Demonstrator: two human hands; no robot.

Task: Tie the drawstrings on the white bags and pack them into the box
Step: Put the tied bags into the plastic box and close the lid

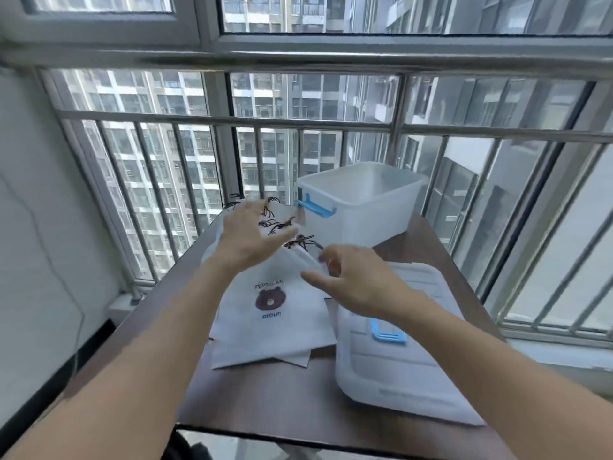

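Both hands (pixel 252 234) (pixel 351 280) over white bags (pixel 275 313)

Dark table (pixel 298 393), window railing (pixel 331 124) (towers beyond)

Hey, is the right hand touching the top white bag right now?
Touching. The head view shows the right hand with its fingers curled round the upper right corner of the top white bag, lifting that edge near the drawstrings.

bags (pixel 265 313) L on table (pixel 282 396) | lid (pixel 398 370) R | box (pixel 361 207) behind
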